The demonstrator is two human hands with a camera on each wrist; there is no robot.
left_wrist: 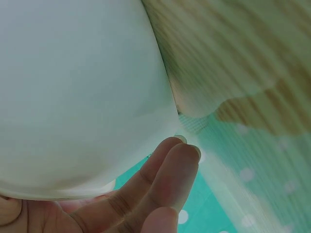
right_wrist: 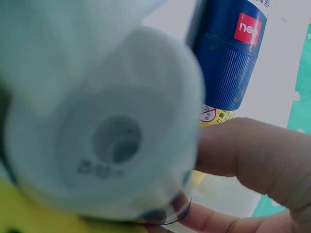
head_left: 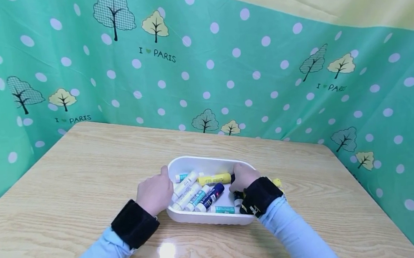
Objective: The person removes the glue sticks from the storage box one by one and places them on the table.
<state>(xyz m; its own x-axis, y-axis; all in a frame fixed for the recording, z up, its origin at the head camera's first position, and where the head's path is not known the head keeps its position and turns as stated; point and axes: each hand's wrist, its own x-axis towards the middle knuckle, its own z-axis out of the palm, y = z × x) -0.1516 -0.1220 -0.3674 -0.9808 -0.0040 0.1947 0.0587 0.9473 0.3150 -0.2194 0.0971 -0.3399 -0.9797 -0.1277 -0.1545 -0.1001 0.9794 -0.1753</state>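
Observation:
A white oval tray (head_left: 202,159) sits on the wooden table and holds several glue sticks, among them a yellow one (head_left: 215,179) and a dark blue one (head_left: 210,196). My left hand (head_left: 155,193) grips the tray's left rim, thumb over the edge. In the left wrist view its fingers (left_wrist: 165,179) lie along the tray's outer wall (left_wrist: 73,97). My right hand (head_left: 243,176) reaches into the right end of the tray with curled fingers. In the right wrist view its fingers (right_wrist: 252,155) pinch a white-ended glue stick (right_wrist: 112,145), blurred and very close, beside a blue stick (right_wrist: 228,58).
The wooden table (head_left: 65,181) stretches left and in front of the tray. A green polka-dot cloth (head_left: 222,60) with trees hangs close behind the table and along both sides. Something yellow (head_left: 277,183) peeks out right of my right wrist.

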